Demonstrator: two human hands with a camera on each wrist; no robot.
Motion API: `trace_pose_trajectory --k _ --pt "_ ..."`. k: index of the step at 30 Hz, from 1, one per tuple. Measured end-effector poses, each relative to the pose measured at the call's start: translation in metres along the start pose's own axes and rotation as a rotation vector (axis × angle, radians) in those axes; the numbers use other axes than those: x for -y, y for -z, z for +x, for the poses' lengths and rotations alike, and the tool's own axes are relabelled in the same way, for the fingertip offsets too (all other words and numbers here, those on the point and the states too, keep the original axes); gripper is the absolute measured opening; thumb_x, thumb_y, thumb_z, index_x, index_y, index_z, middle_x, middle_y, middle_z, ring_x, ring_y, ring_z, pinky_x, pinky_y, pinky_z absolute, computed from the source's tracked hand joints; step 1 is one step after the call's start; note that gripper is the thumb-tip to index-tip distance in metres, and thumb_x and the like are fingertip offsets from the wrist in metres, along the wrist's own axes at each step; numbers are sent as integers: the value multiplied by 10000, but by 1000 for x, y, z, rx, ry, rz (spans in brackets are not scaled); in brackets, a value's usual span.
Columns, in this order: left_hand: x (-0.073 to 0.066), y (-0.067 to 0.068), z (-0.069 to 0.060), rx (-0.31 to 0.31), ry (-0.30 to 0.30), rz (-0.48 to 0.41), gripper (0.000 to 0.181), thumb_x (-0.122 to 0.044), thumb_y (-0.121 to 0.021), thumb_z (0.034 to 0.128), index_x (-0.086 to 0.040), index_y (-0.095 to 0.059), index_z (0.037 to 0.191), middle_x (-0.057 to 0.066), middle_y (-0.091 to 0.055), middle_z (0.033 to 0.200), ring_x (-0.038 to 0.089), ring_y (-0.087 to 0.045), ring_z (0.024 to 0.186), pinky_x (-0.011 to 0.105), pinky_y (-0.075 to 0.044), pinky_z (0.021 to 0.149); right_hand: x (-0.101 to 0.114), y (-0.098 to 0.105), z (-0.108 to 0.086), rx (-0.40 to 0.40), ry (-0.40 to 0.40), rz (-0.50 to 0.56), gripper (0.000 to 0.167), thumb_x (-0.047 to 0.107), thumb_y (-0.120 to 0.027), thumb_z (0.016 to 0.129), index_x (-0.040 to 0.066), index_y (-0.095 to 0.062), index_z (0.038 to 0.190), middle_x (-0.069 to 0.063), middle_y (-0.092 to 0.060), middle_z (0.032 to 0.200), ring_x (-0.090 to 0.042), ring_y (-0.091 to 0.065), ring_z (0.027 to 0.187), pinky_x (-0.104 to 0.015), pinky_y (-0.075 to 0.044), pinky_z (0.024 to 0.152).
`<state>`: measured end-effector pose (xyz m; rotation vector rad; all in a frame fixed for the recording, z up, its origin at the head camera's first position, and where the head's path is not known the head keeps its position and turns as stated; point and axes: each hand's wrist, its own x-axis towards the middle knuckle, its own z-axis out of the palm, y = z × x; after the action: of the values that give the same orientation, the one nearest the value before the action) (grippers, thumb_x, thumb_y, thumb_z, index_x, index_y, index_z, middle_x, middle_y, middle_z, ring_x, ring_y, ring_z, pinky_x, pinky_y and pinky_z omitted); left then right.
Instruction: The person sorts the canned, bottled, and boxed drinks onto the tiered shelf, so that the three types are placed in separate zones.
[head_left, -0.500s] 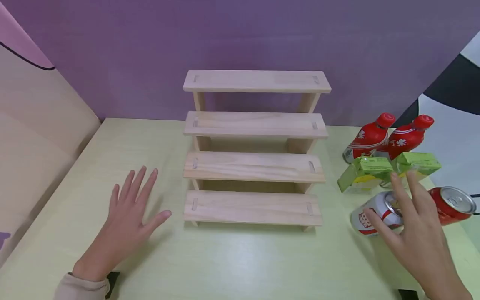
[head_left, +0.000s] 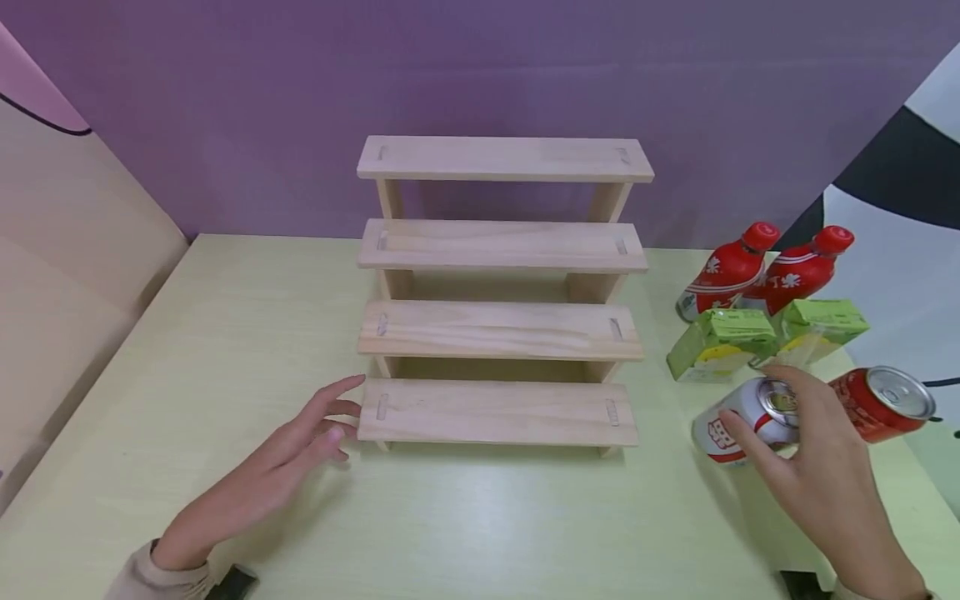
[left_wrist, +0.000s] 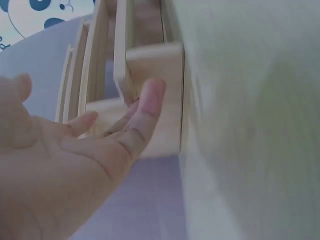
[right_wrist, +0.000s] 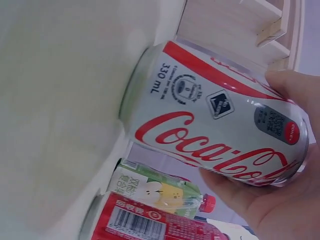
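Observation:
A white Coca-Cola can (head_left: 731, 423) stands at the right of the table, and my right hand (head_left: 832, 471) grips it between thumb and fingers. Its side with red lettering fills the right wrist view, where the can (right_wrist: 210, 117) has its base at or close to the tabletop. My left hand (head_left: 273, 475) is at the left end of the lowest step of a four-step wooden rack (head_left: 498, 410). The fingers (left_wrist: 151, 97) are loosely bent beside the rack's end panel (left_wrist: 165, 115); whether they touch it I cannot tell.
Next to the white can stands a red can (head_left: 862, 408). Behind them are two green juice cartons (head_left: 716, 346) and two red-capped bottles (head_left: 727, 271). A purple backdrop (head_left: 510, 75) hangs behind the rack, and a pale wall (head_left: 60, 275) borders the table's left side.
My left hand has moved right, from above the bare table to the rack's lowest step, and turned sideways. My right hand has closed around the white can.

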<state>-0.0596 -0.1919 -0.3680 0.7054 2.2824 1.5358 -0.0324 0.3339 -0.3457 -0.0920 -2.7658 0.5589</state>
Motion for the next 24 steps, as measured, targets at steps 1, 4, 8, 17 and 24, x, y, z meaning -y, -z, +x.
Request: trace_pose_trajectory --k 1,4,8,17,24 --pt "1 -1 2 12 0 -29 484 -137 -356 1100 -253 -242 1555 137 -475 1352 280 -598 1135 341 -540 895 1 1 -1 10 2 -7 803 317 -807 847 20 -377 1457 -289 -411 1370 -470 -413 1096 -664 -532 635" --pt "3 -3 7 33 26 -97 401 -178 -381 1099 -196 -338 1497 200 -523 1217 314 -641 1008 365 -567 833 2 3 -3 34 43 -31 793 280 -821 831 34 -391 1451 -274 -377 1405 -469 -415 1090 -677 -522 637" --pt "8 -4 16 47 82 -197 339 -218 -426 1090 -142 -402 1420 276 -572 1031 367 -651 856 409 -585 770 3 6 -7 54 124 -33 849 147 -852 762 38 -387 1465 -274 -370 1404 -469 -434 1074 -691 -510 641" --pt "29 -9 28 80 90 -428 315 -157 -473 1068 -63 -406 1362 261 -610 867 232 -622 707 372 -580 671 8 14 -10 49 248 41 895 65 -928 629 107 -507 1418 -175 -514 1318 -305 -498 1054 -60 -462 676" --pt "39 -10 28 53 98 -544 314 -142 -513 1048 -50 -432 1337 164 -659 857 246 -629 729 363 -573 699 14 13 -14 5 331 59 929 71 -947 569 171 -555 1406 -76 -561 1311 90 -410 1083 34 -374 748"
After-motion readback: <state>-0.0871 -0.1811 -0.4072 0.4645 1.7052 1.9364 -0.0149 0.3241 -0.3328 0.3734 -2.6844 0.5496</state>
